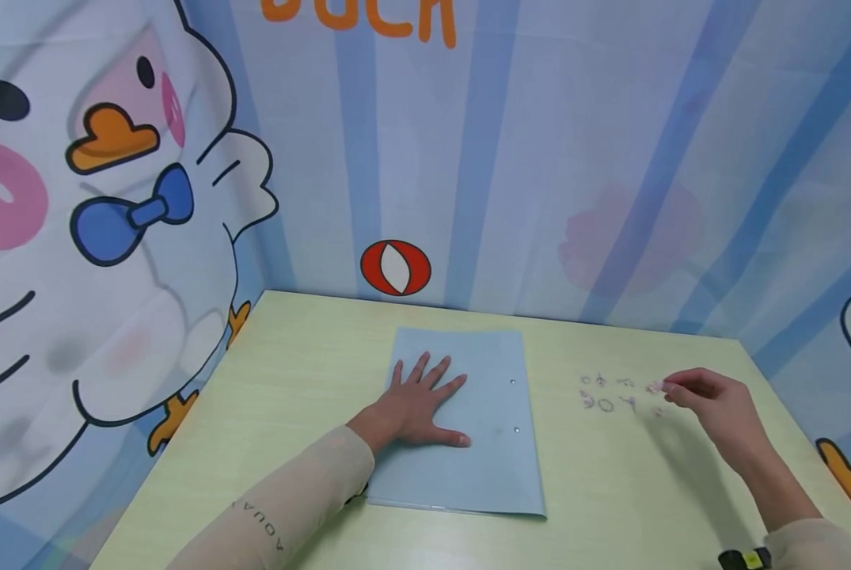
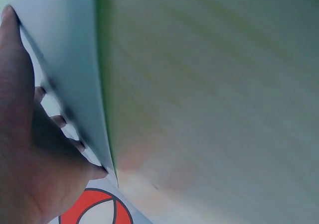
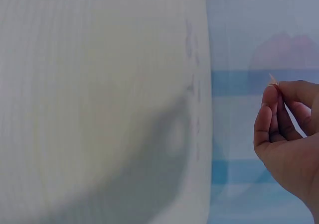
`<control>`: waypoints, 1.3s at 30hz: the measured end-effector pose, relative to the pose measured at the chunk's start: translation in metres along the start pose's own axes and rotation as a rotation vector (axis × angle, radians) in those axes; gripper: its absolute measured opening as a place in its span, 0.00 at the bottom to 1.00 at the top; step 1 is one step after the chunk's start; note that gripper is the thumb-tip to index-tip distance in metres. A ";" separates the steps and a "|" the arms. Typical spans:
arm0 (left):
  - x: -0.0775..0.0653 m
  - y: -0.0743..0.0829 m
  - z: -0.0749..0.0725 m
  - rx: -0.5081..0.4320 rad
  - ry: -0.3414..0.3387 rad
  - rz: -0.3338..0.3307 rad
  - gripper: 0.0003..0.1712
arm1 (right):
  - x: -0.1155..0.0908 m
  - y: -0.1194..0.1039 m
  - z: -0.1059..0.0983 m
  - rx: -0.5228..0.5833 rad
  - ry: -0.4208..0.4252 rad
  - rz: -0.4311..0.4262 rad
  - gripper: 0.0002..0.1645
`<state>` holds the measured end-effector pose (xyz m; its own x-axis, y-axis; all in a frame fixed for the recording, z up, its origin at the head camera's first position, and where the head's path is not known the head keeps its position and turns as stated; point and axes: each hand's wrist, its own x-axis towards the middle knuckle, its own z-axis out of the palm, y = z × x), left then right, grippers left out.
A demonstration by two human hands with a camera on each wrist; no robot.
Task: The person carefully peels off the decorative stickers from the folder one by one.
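Note:
A light blue folder [image 1: 468, 479] lies flat on the table, with two small shiny dots near its right edge. My left hand [image 1: 418, 404] rests on it, fingers spread and straight; the left wrist view shows the same hand [image 2: 30, 134] along the folder's edge. To the right, my right hand [image 1: 720, 416] pinches a small pale pinkish piece [image 1: 666, 386] between thumb and fingertips. In the right wrist view only a thin pale tip [image 3: 272, 77] of it sticks out, so its kind is unclear. Several tiny purple and pink pieces or marks [image 1: 605, 405] lie in rows beside that hand.
The pale yellow wood-grain table [image 1: 290, 380] backs onto a striped blue cloth [image 1: 425, 158] printed with a large cartoon duck at left. Another printed figure shows at the right edge. A dark band with a yellow patch [image 1: 746, 559] is at my right wrist.

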<state>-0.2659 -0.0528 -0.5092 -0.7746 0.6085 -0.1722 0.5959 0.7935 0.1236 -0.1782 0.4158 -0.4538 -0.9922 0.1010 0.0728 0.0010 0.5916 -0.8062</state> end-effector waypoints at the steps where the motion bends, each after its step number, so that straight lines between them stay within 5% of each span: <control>1: 0.000 0.000 0.000 -0.001 0.000 -0.001 0.62 | 0.000 0.005 -0.002 -0.005 0.003 0.014 0.28; 14: -0.001 0.000 0.001 0.000 0.001 0.004 0.63 | 0.000 0.064 -0.014 -0.067 0.079 0.295 0.29; 27: 0.002 -0.002 0.004 -0.004 0.009 0.002 0.62 | 0.005 0.073 -0.006 -0.219 0.119 0.251 0.24; 39: 0.000 -0.001 0.001 -0.013 0.010 0.004 0.62 | 0.004 0.068 -0.006 -0.210 0.045 0.234 0.34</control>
<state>-0.2662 -0.0533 -0.5108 -0.7745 0.6113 -0.1624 0.5958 0.7913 0.1372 -0.1808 0.4617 -0.5048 -0.9554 0.2867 -0.0706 0.2592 0.6997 -0.6657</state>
